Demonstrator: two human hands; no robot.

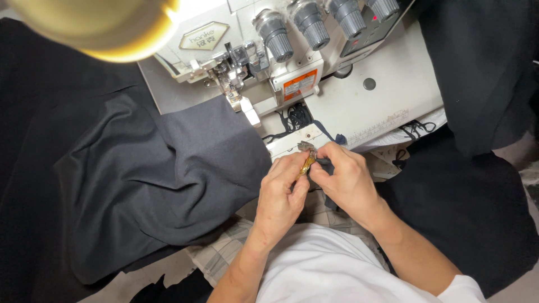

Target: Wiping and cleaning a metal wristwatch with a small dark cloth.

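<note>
Head view: the left hand (283, 191) and right hand (343, 178) meet at the front edge of the machine bed (387, 95), fingertips touching. The left hand is closed around a small brass-coloured snipper (306, 163), pinched between thumb and forefinger; its metal tip points up and away from the body. The right hand is closed in a pinch on a dark strip of cloth (325, 161) just beside the snipper tip. Whether the blades touch the strip cannot be told.

Beyond the hands, loose dark thread (295, 119) lies bunched in a recess of the white serger (292, 50). The serger body is smooth, white and hard-edged; four ribbed grey knobs (314, 25) stand in a row along its top. The metal presser foot (233, 84) sits to the left, touching a dark grey fabric (157, 174). This fabric is matte and soft, spreading in broad folds to the left of the hands. More black cloth (477, 185) lies to the right. A glowing yellow lamp (95, 25) blocks the upper left corner. White sleeves (331, 269) fill the lower edge.
</note>
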